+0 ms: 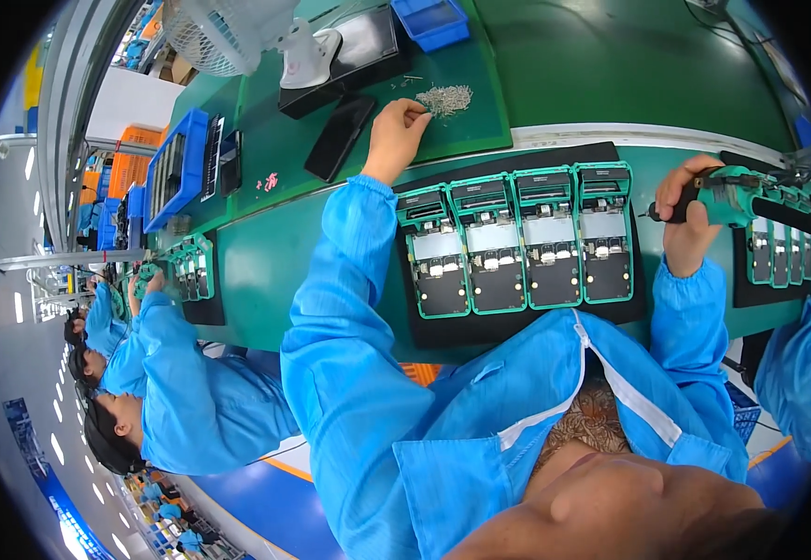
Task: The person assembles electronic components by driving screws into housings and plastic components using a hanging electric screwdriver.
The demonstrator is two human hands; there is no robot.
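Observation:
My left hand (398, 138) reaches to the far side of the bench, its fingertips pinched at the edge of a heap of small silver screws (446, 100). Whatever is between those fingertips is hidden or too small to see. On the right, my right hand (690, 215) is wrapped round a green and black electric screwdriver (730, 198), whose thin bit points left. Between my arms, several green-framed device housings (495, 243) with circuit boards inside stand side by side on a black mat (433, 329). The screwdriver is apart from them.
A black phone-like slab (340, 137) lies left of my left hand. Beyond it, a white fan (307, 58) stands on a black box (368, 56), near a blue bin (431, 22). At left are a blue tray (177, 171) and co-workers in blue (204, 401).

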